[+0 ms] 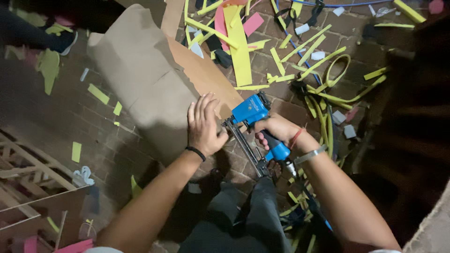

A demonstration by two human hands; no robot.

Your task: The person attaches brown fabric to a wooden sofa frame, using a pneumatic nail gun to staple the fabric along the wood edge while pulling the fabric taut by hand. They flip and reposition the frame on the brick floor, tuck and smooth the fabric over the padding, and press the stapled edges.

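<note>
Stapling step, I judge: right hand point(276, 129) grips the blue pneumatic stapler point(255, 122); left hand point(204, 124) presses flat, fingers spread, on beige fabric-covered panel point(140, 70). Next needs firm, steady pressure.

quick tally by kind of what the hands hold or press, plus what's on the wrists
blue staple gun: 1, in right hand
beige covered panel: 1, under left hand
black wristband: 1
red wrist cord: 1
silver bracelet: 1
total: 5
</note>
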